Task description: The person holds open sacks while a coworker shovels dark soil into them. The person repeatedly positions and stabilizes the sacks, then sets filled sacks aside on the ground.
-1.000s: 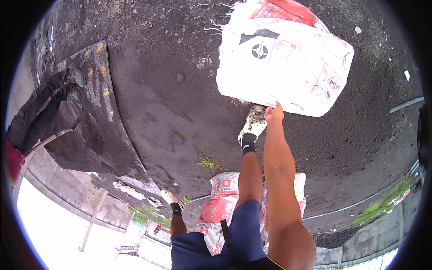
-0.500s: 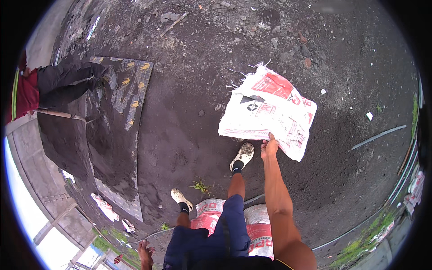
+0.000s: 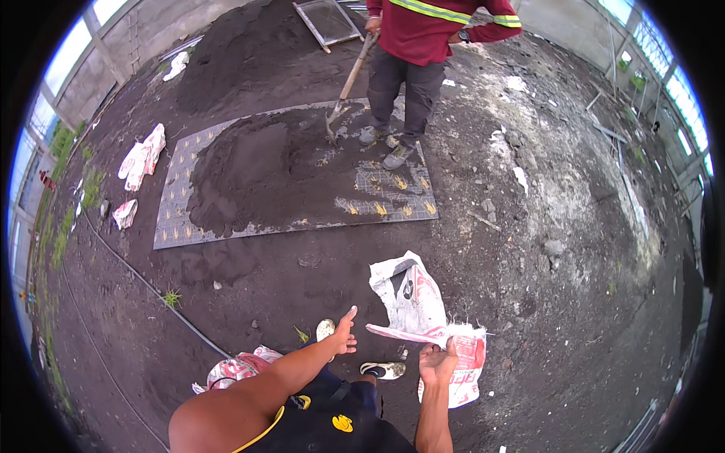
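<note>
A limp white sack (image 3: 414,302) with red and black print and a frayed edge dangles over the dark ground. My right hand (image 3: 438,362) grips it, bunched at the middle, so part sticks out beyond the hand and part droops on the right. To the left of the sack, my left hand (image 3: 346,334) reaches forward, fingers stretched and nothing in it. A small gap separates that hand from the sack's edge. Beside my left arm, a red-and-white sack (image 3: 238,368) lies on the ground, partly hidden.
Ahead, dark sand (image 3: 249,162) covers much of a patterned board (image 3: 172,205). A person in a maroon top (image 3: 419,30) stands at it with a shovel (image 3: 353,75). A framed screen (image 3: 328,23) lies behind; a crumpled sack (image 3: 142,158) and a hose (image 3: 151,287) lie left.
The view has swung left, bringing the board and the other person ahead. My left hand has come up and forward toward the sack, which now hangs folded from my right hand.
</note>
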Available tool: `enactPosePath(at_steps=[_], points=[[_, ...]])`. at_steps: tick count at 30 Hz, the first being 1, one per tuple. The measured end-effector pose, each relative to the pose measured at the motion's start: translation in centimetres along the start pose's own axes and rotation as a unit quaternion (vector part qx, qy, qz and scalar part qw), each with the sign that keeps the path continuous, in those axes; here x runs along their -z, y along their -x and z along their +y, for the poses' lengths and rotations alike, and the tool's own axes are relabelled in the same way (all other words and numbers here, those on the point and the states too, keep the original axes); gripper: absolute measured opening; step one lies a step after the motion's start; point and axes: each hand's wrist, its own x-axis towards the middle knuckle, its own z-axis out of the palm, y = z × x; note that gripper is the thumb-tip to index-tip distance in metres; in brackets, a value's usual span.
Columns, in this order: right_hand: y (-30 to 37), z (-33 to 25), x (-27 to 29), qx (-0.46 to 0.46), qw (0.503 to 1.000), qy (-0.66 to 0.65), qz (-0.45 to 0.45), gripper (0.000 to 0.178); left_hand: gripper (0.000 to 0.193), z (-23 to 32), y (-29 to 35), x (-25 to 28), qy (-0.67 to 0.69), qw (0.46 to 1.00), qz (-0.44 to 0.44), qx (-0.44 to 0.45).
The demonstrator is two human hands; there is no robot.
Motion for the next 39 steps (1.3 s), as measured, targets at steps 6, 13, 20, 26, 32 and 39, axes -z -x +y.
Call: enactPosePath(at_steps=[6,13,20,26,32,39], points=[[6.4,6.9,-15.3,-0.057,0.986,0.024,-0.154,0.034,0.124,10.1,3.8,11.0,0.241,0.950,-0.185,-0.067],[2.3,10.9,-23.4,-0.106,0.955,0.204,-0.189,0.038,0.039,23.6,10.4,22.1,0.344,0.792,-0.325,-0.385],[-5.2,19.5,-24.6,-0.084,0.827,0.554,0.041,0.087,0.017,26.2,16.2,22.8,0.287,0.795,-0.140,-0.515],[-4.5,26.0,-31.9,-0.013,0.695,0.623,-0.359,0.067,0.043,23.8,17.3,15.3,0.034,0.838,0.088,-0.537],[-7.2,30.4,-38.4,-0.186,0.613,0.590,-0.492,0.062,0.047,26.5,20.0,13.9,0.133,0.827,0.107,-0.536],[-11.1,36.7,-38.6,-0.332,0.619,0.534,-0.470,0.069,0.028,26.2,17.6,18.8,0.266,0.789,0.165,-0.528]])
